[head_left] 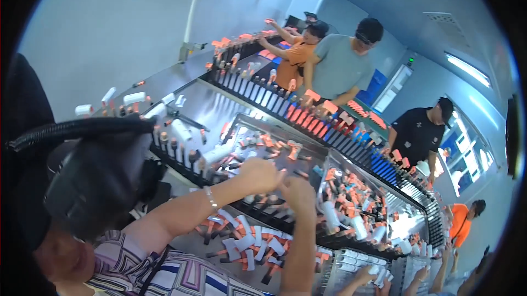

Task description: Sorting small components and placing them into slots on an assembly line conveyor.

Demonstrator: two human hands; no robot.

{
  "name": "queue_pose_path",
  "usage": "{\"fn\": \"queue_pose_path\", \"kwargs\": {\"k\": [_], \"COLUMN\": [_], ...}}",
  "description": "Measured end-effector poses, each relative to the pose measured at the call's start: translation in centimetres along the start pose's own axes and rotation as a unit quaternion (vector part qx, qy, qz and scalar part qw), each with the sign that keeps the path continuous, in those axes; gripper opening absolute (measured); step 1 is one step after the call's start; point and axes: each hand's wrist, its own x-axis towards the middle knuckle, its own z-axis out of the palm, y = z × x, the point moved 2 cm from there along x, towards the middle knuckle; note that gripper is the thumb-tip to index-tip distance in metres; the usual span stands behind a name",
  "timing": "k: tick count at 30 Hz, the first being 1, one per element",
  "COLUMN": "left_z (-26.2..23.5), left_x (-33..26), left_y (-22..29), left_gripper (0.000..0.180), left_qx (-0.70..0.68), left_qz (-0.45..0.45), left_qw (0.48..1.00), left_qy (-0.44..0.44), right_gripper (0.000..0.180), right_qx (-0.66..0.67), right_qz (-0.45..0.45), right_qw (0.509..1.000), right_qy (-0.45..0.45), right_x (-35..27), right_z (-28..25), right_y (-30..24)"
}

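Left hand: Ours, the one (258, 175) with the pale bracelet (211, 197), curls its fingers inward over the near rack, close against the other hand.
Right hand: Ours too (299, 193), bent and almost closed, fingertips meeting the left's; blur keeps us from telling whether either hand grips a piece.
Loose pile: T-shaped white, orange and black pieces (246, 241) lie jumbled on the table just below our wrists.
Near rack: On its left stretch, black-topped tubes (174, 150) stand upright in a row.
Trays: Beyond our hands, the left tray (237, 126) holds scattered pieces, and the right tray (409, 224) is heaped more thickly.
Far rack: Many tubes (244, 86) already stand in line, some topped with orange or white heads.
Progress: We judge the work partway: long rows are racked, while plenty lies unsorted.
Neighbours: Co-workers' hands (363, 278) reach among white cylinders (351, 257) at lower right.
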Motion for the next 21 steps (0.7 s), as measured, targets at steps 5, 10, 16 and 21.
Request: {"fn": "queue_pose_path", "kwargs": {"k": [5,10,16,21], "left_z": [-0.4,0.3,-6.9,-6.7], "left_x": [-1.5,-3.3,-1.4,2.8], "left_y": [-2.6,-7.2,-3.2,1.0], "left_gripper": [0.026,0.021,0.031,0.029], "left_qx": [0.078,0.043,-0.066,-0.163], "left_qz": [-0.004,0.035,0.076,0.130], "left_qw": [0.991,0.995,0.965,0.949], "left_qy": [-0.111,0.083,0.240,0.236], "right_gripper": [0.036,0.049,0.043,0.037], "right_qx": [0.045,0.098,0.086,0.067], "right_qz": [-0.098,-0.184,-0.149,-0.085], "right_qw": [0.975,0.903,0.833,0.796], "right_qy": [0.195,0.377,0.525,0.596], "right_x": [1.8,-1.7,-8.9,-6.7], "right_z": [3.2,0.9,-12.8,-14.0], "right_y": [-2.0,-5.8,-4.0,-0.7]}}
